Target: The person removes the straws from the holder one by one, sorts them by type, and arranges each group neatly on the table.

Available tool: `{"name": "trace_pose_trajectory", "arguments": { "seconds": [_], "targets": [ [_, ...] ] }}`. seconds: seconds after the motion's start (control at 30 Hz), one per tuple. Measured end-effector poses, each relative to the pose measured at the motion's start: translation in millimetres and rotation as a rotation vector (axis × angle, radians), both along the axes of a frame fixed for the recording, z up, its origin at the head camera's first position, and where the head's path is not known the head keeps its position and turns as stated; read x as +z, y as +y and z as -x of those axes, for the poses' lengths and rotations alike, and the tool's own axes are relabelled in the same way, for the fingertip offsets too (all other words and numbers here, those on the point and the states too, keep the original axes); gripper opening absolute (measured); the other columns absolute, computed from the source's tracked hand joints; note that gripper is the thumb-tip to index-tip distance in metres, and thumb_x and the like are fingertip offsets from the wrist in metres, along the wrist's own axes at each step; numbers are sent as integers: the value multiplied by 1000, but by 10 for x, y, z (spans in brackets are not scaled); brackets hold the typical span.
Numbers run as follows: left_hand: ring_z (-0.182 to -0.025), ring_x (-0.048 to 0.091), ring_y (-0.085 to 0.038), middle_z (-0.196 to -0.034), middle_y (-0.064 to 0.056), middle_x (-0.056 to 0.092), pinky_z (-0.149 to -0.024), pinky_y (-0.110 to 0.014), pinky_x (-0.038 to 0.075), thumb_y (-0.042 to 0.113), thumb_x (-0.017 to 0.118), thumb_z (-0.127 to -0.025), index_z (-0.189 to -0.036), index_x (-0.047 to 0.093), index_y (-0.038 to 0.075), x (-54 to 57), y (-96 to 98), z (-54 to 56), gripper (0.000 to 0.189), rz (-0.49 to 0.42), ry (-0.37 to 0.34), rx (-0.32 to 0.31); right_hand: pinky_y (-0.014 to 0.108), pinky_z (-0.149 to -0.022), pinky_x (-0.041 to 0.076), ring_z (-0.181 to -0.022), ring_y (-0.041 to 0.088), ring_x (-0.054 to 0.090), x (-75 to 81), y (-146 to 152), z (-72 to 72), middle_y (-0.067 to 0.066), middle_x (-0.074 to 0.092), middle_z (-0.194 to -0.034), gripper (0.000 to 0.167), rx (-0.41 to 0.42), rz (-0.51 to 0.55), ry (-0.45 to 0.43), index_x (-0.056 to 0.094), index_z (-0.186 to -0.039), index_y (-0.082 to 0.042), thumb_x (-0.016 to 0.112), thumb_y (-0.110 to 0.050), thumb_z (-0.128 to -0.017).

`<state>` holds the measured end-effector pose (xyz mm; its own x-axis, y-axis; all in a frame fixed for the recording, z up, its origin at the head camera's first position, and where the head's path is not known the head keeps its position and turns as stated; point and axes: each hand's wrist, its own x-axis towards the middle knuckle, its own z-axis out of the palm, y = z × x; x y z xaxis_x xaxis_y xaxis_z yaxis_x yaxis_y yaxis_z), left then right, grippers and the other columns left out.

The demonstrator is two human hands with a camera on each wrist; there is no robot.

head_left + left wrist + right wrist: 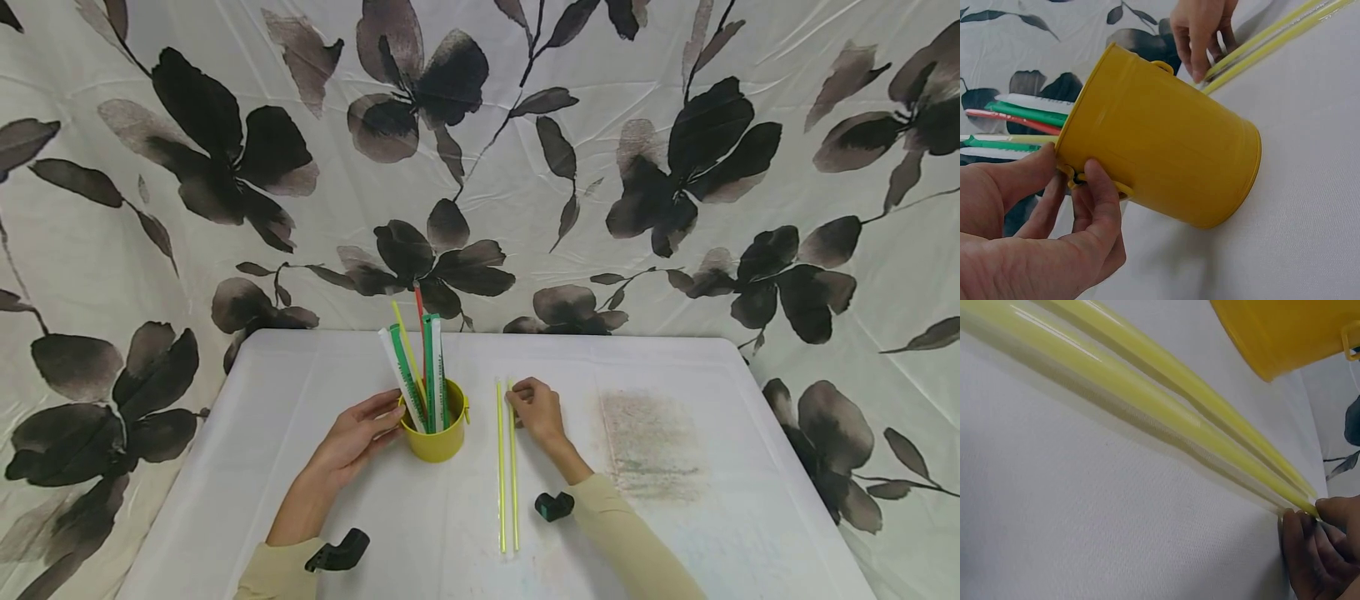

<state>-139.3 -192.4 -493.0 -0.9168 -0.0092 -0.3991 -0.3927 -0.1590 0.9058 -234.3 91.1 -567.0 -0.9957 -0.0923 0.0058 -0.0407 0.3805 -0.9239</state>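
A small yellow bucket (pixel 437 446) stands upright on the table, holding several long thin sticks that look like straws, among them green-and-white ones (pixel 433 375), a red one (pixel 419 321) and a yellow one (pixel 401 327). My left hand (pixel 354 440) holds the bucket at its left side, thumb by the rim and fingers at the side loop (pixel 1124 189). To the bucket's right, two yellow straws (pixel 502 475), apparently in clear wrappers, lie side by side, pointing away from me. At the far end of the right-hand straw (pixel 1147 403), my right hand (pixel 538 410) pinches its tip between thumb and fingers.
The white-covered table (pixel 225 467) carries a brownish smudged patch (pixel 652 446) right of my right hand. A black wrist camera (pixel 341 552) sits by the left cuff, another (pixel 555 506) by the right. Behind hangs a flower-patterned cloth (pixel 525 192).
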Motion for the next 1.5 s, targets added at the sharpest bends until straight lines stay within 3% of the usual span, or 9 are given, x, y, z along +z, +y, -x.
{"name": "trace_pose_trajectory", "arguments": {
  "seconds": [0.53,0.73,1.0,1.5],
  "targets": [
    [-113,61,-10,-150,-17,44,-101,-27,53,10,65,-102,-153,44,-1,12,22,22,56,-5,5,-8,27,-53,60,-67,18,68,60,18,10,16,70,-92,18,-10,-70,11,67,-108,7,68,-8,-99],
    [-114,61,-11,-151,-17,42,-103,-29,53,10,66,-102,-153,44,0,8,19,24,57,-11,-4,-2,31,-60,62,-72,26,71,156,52,28,17,71,-91,14,6,-102,101,67,-105,7,68,-5,-97],
    [-111,61,-7,-151,-18,42,-96,-23,55,9,65,-102,-154,42,-1,0,1,17,58,-13,2,-1,43,-79,61,-86,32,71,381,77,77,16,73,-95,16,15,-142,181,71,-105,3,70,-11,-97],
    [-111,61,-7,-151,-17,42,-96,-23,55,11,65,-103,-155,41,-1,6,-8,2,59,-11,-1,-1,43,-84,60,-91,32,70,899,48,123,17,72,-98,20,99,-93,298,69,-110,4,71,-11,-97]
  ]
}}
